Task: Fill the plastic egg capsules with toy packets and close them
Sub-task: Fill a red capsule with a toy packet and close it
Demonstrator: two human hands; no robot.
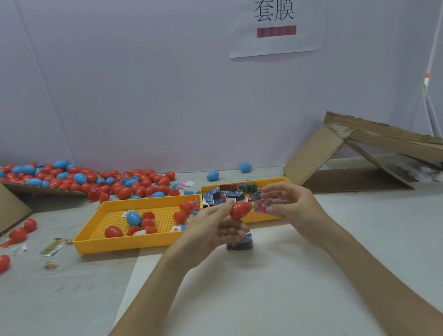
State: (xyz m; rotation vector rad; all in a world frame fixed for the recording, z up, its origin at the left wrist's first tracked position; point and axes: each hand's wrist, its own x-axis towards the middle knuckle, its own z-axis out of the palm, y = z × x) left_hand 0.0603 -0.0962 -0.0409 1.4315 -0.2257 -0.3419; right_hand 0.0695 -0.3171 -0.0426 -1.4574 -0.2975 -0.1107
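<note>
Centrally, above worktop (266, 301): left hand (214, 227) grips one red egg capsule (240, 210); right hand (290, 203) pinches one clear toy packet (263, 205), just beside capsule. Two yellow trays behind hands: left tray (127, 243) holds one blue egg (133, 218) and several red pieces; right tray (246, 183) holds packets, partly hidden by hands. Two loose blue eggs (212, 175) near wall.

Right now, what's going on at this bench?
A person holds a red plastic egg capsule in the left hand and pinches a clear pinkish toy packet in the right hand, the two close together above the white table. Behind them, one yellow perforated tray holds loose red and blue eggs; the yellow tray beside it holds packets. Whether the capsule is open, I cannot tell.
</note>
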